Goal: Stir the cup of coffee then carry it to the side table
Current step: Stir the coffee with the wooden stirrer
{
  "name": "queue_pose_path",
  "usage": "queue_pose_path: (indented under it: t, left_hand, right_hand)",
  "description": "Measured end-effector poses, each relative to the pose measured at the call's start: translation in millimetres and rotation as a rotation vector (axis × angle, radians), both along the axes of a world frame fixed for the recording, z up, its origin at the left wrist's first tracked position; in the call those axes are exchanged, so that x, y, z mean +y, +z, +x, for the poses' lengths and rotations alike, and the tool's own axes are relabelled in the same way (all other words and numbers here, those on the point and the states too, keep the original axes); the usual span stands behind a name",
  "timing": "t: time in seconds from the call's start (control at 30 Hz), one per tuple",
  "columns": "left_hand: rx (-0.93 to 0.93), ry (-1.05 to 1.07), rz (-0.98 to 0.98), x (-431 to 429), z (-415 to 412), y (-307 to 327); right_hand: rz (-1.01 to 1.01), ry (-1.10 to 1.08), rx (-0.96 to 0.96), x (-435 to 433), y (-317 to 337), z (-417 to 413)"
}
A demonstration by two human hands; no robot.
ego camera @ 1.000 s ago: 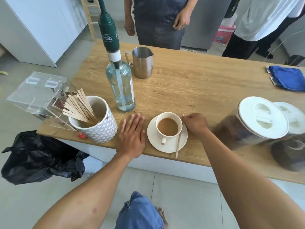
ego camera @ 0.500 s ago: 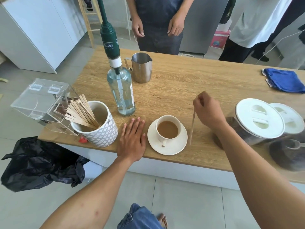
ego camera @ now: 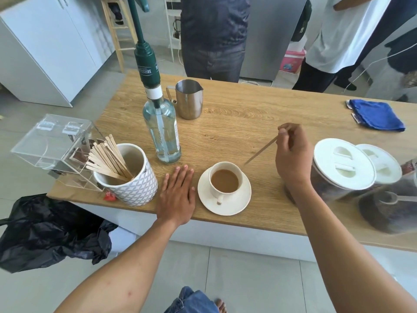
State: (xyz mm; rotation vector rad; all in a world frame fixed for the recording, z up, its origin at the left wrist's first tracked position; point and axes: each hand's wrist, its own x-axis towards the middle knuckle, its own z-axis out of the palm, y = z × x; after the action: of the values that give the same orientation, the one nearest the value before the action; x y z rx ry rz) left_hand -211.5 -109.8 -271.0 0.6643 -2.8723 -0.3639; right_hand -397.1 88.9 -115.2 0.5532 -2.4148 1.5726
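nearest me, on the floor at the left, lies a black bag [ego camera: 45, 229]. my left hand [ego camera: 177, 195] rests flat on the near edge of the wooden table [ego camera: 259, 114], palm down, fingers straight and close together, holding nothing. just right of it stands the cup of coffee [ego camera: 225, 180] on its saucer [ego camera: 225, 207], handle turned toward me, filled with light brown coffee; hand and saucer are beside each other, not touching. left of the hand stands a white patterned holder [ego camera: 137, 190] full of spare wooden sticks [ego camera: 108, 159], with a clear acrylic box [ego camera: 49, 143] beyond it at the table's left corner. at the near right are two jars with white lids [ego camera: 340, 163], contents blurred. my right hand [ego camera: 291, 154] is raised right of the cup, thumb and fingertips pinching the upper end of the stir stick [ego camera: 261, 152]; the stick slants down to the left, its lower tip just beyond the cup's far rim, not in the coffee. farther back stands a glass bottle with a green pump [ego camera: 161, 134], then a steel pitcher [ego camera: 188, 99]. a blue cloth [ego camera: 376, 115] lies at the far right. two people stand behind the table.
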Motion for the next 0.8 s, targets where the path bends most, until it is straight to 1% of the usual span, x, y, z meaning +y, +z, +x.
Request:
queue_pose_path:
  t: [0.17, 0.33, 0.47, 0.57, 0.7, 0.8]
  left_hand:
    - [0.003, -0.006, -0.002, -1.2, -1.1, 1.2]
    - [0.003, 0.0, -0.018, -1.5, -1.2, 0.8]
    - [0.011, 0.002, -0.016, -1.6, -1.0, 1.8]
    - [0.007, 0.004, -0.02, -0.9, -0.7, 1.8]
    - [0.006, 0.005, -0.029, -0.7, -0.9, 1.1]
    - [0.012, 0.007, -0.035, -0.1, -1.2, 0.8]
  right_hand:
    - [-0.169, -0.075, 0.031, -2.3, 9.6, 10.5]
    - [-0.251, -0.114, -0.054, 3.0, -2.5, 29.5]
    - [-0.125, -0.031, -0.081, 3.9, -15.5, 43.3]
    - [-0.059, 0.042, -0.054, 3.5, -20.7, 49.3]
    - [0.076, 0.146, -0.023, 4.8, -27.0, 52.2]
    - [0.139, 0.173, -0.029, 9.0, -31.6, 52.4]
